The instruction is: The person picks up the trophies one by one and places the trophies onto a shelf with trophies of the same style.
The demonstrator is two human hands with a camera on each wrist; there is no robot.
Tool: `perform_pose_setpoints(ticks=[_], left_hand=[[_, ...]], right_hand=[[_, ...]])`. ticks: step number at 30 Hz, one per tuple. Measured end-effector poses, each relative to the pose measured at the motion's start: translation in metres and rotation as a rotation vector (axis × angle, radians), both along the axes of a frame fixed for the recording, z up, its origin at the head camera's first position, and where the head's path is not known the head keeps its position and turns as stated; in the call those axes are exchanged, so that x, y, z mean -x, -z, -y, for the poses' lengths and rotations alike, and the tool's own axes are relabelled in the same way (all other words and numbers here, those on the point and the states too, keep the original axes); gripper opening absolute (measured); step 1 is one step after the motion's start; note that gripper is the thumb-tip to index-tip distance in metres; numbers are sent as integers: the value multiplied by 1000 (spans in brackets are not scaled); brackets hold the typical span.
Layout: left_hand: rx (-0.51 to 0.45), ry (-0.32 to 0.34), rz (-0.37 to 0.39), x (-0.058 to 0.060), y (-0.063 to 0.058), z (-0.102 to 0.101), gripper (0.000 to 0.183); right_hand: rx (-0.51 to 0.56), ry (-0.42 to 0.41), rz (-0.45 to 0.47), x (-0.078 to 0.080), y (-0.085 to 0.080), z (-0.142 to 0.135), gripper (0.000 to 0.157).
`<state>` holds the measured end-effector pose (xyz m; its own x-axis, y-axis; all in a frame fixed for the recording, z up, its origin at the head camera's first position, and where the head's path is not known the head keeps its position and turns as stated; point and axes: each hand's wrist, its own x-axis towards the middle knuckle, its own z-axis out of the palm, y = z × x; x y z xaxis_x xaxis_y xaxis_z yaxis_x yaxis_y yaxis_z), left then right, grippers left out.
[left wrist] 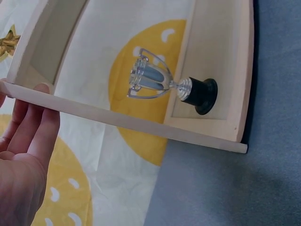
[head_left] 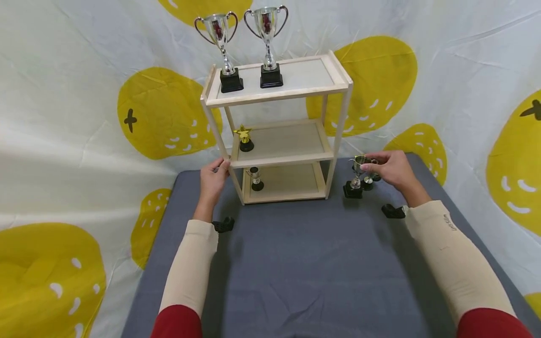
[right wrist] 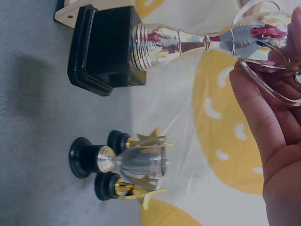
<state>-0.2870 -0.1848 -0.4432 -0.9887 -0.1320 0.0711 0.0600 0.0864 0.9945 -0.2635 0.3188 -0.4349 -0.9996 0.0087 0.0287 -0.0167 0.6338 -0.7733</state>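
My left hand (head_left: 214, 180) grips the left front post of a pale wooden shelf rack (head_left: 281, 162) at middle-tier height; in the left wrist view its fingers (left wrist: 44, 127) lie against the post. To the right of the rack, my right hand (head_left: 395, 171) holds a silver trophy cup (head_left: 357, 172) by its bowl and handle. That cup stands upright, its square black base (right wrist: 106, 49) close over the cloth. Beside it are a smaller silver trophy cup (right wrist: 141, 161) and two gold star trophies (right wrist: 143, 194), partly hidden behind the small cup.
Two tall silver trophy cups (head_left: 266, 28) stand on the top tier, toward its left. A gold star trophy (head_left: 244, 138) is on the middle tier and a small silver cup (head_left: 255, 178) on the bottom one. Grey cloth (head_left: 291, 263) covers the table; a patterned curtain (head_left: 84, 117) hangs behind.
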Motion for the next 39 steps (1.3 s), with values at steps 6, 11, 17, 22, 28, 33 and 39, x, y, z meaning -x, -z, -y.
perform_pose_setpoints(ticks=[6, 11, 17, 22, 28, 33, 39], left_hand=[[-10, 0, -1, -2, 0, 0, 45], [-2, -3, -4, -2, 1, -1, 46], [-4, -4, 7, -2, 1, 0, 47], [-9, -2, 6, -1, 1, 0, 48], [-5, -5, 2, 0, 1, 1, 47], [-4, 0, 2, -1, 1, 1, 46], [-7, 7, -1, -1, 1, 1, 47]], right_hand=[[-2, -16, -36, -8, -13, 3, 60], [9, -19, -65, -15, -25, 7, 56], [17, -27, -93, -23, -35, 12, 53], [14, -26, -123, -28, -43, 17, 51], [24, -36, -138, -35, -53, 24, 47], [23, -50, -153, -41, -63, 31, 45], [46, -71, -205, -47, -74, 40, 41]])
